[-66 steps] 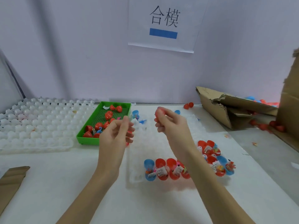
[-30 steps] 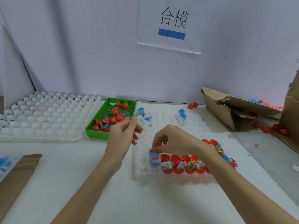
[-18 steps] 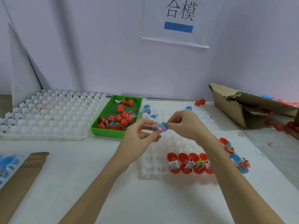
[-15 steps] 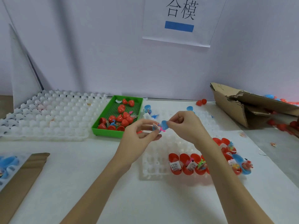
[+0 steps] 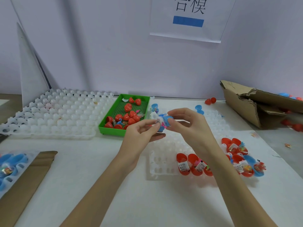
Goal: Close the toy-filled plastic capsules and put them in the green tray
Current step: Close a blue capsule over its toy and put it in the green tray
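Pinching blue capsule (image 5: 166,121) — left hand (image 5: 141,133), right hand (image 5: 188,123)

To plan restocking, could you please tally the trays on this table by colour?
White cell trays: 2, one on the left and one in the centre
Green tray: 1
Total: 3
A holder at the left edge is cut off by the frame, so it is not counted.
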